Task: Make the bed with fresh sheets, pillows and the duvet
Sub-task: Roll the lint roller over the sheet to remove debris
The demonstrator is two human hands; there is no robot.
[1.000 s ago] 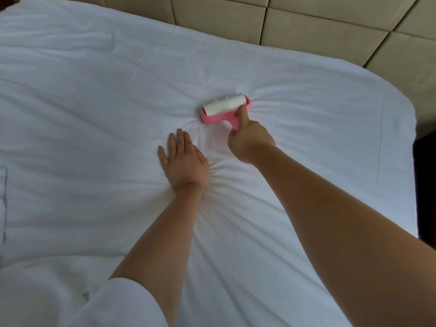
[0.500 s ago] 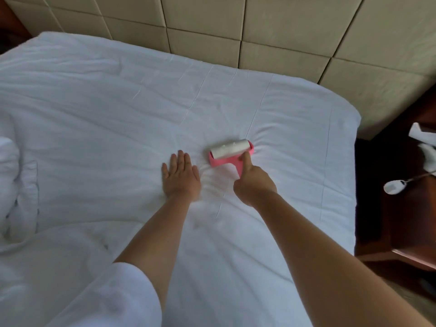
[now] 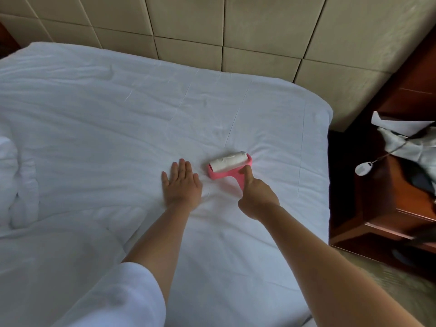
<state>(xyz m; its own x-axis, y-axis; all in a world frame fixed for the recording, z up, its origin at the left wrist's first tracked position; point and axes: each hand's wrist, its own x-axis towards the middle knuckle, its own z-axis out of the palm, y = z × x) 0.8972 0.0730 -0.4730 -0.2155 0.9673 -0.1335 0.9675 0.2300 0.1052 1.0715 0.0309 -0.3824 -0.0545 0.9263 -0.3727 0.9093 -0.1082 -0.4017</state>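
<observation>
Nearest, we log our sleeve [image 3: 113, 296]. Left hand [image 3: 181, 185]: spread flat, pressing the sheet [image 3: 94, 128]. Right hand [image 3: 256, 197]: gripping the handle of the pink roller [image 3: 229, 165], forefinger along it. The roller lies just ahead of that hand, long axis crosswise, right of the left hand. Farther: bunched linen [image 3: 14, 182] at left, nightstand [image 3: 389, 197], headboard [image 3: 236, 27]. We judge the rolling path unobstructed.

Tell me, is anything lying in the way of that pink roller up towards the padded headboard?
Nothing visible does. The right hand holds the pink lint roller on the white sheet, and only bare, creased sheet lies between it and the headboard. The left hand rests flat beside it.
</observation>
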